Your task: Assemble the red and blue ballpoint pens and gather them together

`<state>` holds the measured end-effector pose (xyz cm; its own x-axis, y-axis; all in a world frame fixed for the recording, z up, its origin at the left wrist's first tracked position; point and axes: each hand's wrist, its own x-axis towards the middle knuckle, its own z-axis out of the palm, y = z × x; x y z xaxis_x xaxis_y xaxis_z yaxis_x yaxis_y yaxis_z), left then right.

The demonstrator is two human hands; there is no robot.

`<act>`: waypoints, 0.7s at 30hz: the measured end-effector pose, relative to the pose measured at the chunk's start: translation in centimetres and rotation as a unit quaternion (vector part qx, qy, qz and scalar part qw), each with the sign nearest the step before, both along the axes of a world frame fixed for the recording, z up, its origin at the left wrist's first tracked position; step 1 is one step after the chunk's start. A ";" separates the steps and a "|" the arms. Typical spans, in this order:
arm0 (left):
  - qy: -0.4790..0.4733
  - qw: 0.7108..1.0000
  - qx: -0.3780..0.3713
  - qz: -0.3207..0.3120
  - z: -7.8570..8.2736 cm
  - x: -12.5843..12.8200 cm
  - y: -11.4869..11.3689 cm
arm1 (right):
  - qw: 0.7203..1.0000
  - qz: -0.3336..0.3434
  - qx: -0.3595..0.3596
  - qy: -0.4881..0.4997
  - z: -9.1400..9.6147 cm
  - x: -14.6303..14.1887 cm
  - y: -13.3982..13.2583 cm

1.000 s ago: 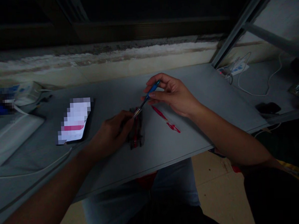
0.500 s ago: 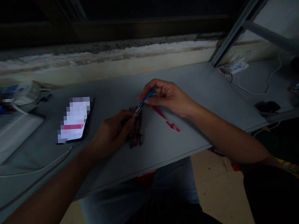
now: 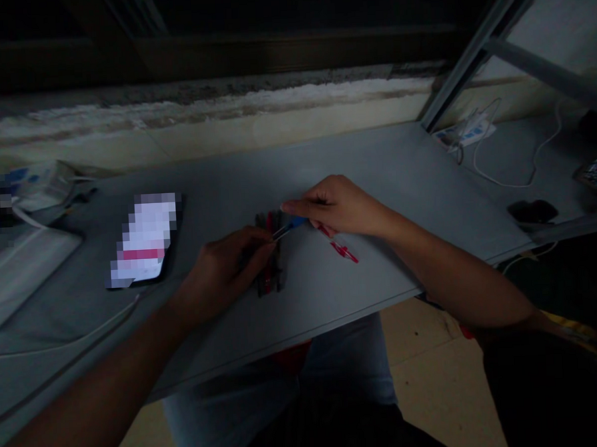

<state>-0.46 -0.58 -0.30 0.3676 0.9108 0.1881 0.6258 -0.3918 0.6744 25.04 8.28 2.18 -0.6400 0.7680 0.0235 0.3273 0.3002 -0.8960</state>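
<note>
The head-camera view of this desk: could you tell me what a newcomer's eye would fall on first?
Mid-desk, the hands meet: the right hand pinches a blue pen pointing toward the left hand, which rests on a bunch of dark and red pens. Left of them, a smartphone with a blurred bright screen lies on the grey desk.

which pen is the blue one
The blue pen pinched in the right hand, tip over the row of red and dark pens under the left hand.
</note>
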 end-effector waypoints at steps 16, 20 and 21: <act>0.035 0.997 0.031 0.057 0.1 -0.3 0.5 | 0.995 0.024 0.000 0.092 -0.6 0.7 2.0; 0.036 0.997 0.035 0.054 -0.2 -0.5 0.7 | 0.995 0.037 0.020 0.085 -0.8 1.0 2.6; 0.035 0.997 0.038 0.052 -0.3 -0.5 0.7 | 0.998 0.028 0.021 0.054 -0.9 1.1 2.7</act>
